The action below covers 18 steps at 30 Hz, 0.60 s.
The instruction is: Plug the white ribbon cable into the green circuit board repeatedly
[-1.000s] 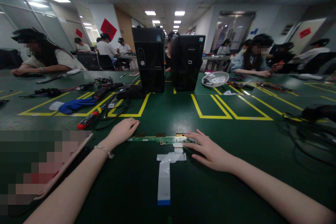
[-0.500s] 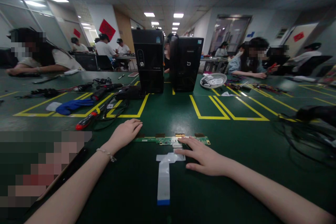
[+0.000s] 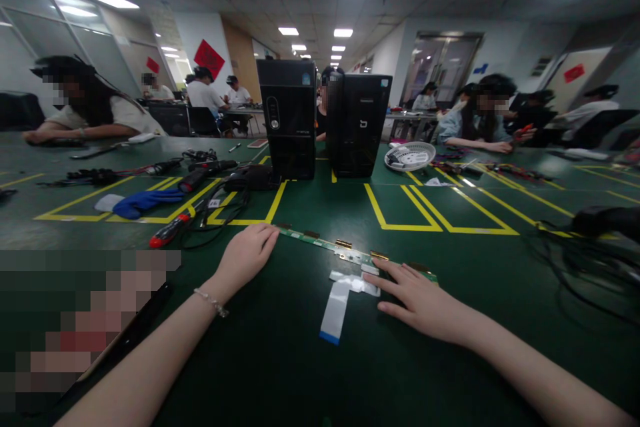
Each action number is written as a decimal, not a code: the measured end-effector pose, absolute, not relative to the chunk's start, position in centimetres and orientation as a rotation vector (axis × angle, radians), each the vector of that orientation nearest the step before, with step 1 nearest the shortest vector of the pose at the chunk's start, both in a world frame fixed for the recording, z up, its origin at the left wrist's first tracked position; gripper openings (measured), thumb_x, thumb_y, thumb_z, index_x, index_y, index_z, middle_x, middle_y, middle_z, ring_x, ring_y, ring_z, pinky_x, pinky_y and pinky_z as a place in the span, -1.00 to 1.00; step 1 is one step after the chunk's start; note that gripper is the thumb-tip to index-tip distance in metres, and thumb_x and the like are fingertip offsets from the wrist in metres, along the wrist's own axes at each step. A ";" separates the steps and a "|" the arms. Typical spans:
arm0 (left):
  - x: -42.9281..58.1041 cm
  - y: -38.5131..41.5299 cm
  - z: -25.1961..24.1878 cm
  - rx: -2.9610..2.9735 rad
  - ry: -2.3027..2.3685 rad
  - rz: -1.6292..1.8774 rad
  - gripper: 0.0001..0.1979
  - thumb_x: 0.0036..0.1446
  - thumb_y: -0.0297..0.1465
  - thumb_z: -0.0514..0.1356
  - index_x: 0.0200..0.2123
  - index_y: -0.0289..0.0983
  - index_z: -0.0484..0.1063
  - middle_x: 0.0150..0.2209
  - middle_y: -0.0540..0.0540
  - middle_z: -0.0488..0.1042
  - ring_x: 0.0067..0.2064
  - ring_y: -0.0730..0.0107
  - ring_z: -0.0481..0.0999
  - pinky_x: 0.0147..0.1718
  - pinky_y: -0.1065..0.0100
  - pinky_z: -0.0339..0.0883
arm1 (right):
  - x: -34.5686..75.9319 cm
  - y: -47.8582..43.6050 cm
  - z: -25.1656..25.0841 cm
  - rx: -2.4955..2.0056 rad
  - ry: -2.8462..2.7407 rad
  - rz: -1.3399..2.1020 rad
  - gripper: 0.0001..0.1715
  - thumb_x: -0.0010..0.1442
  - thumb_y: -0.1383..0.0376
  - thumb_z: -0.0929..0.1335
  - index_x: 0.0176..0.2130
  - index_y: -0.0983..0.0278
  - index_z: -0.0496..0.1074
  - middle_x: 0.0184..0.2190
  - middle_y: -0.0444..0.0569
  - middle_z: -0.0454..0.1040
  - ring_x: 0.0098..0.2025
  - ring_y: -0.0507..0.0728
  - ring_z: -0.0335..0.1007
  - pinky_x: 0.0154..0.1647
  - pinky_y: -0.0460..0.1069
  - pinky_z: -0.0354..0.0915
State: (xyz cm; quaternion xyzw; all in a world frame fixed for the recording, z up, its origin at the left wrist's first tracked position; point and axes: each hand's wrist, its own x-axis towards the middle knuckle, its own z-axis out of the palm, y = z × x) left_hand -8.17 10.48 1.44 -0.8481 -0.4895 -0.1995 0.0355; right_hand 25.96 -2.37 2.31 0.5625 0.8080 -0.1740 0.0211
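A long, narrow green circuit board (image 3: 325, 245) lies slanted in front of me, its left end farther away than its right. At that left end my left hand (image 3: 249, 255) has its fingers together and closed on the tip; the thumb is hidden. Over the right part of the board rests my right hand (image 3: 417, 297), fingers stretched and apart, fingertips touching the board and the cable connector. From the near side of the board runs a folded white flat ribbon cable (image 3: 336, 307) with a blue end. Small copper-coloured tabs line the board's far edge.
Two black computer towers (image 3: 287, 120) stand ahead. To the left are a red-black screwdriver (image 3: 170, 230), a blue glove (image 3: 147, 203) and black cables. A white basket (image 3: 410, 156) sits back right; dark cables (image 3: 560, 273) lie at far right. Other people sit around.
The board has turned, its left end moving away and its right end nearer. The ribbon cable has shifted right and away with it. My right hand has moved a little right.
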 end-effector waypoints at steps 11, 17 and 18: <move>-7.9 10.6 0.4 -2.709 -1.581 -0.422 -0.59 0.35 -0.22 -0.08 -0.07 -0.24 0.52 -0.05 -0.13 0.53 -0.04 0.18 0.51 -0.11 0.20 0.40 | 30.7 -0.2 1.5 2.130 2.014 -0.318 -0.20 0.33 -0.14 0.06 0.40 0.12 -0.07 0.43 0.09 -0.18 0.41 0.32 -0.18 0.32 0.26 0.03; -7.9 10.4 0.4 -2.734 -1.588 -0.370 -0.64 0.37 -0.25 -0.04 -0.04 -0.26 0.50 -0.03 -0.15 0.49 -0.02 0.21 0.47 -0.12 0.21 0.39 | 33.1 -0.7 1.2 2.277 1.841 -0.302 -0.16 0.31 -0.10 0.04 0.40 0.25 -0.07 0.41 0.22 -0.14 0.39 0.40 -0.13 0.22 0.30 0.20; -7.9 10.4 0.5 -2.738 -1.588 -0.366 -0.65 0.37 -0.26 -0.02 -0.04 -0.28 0.49 -0.03 -0.16 0.49 -0.03 0.22 0.47 -0.13 0.21 0.39 | 33.5 -1.1 1.0 2.297 1.833 -0.288 -0.16 0.31 -0.10 0.04 0.40 0.25 -0.05 0.40 0.22 -0.12 0.38 0.39 -0.10 0.20 0.29 0.22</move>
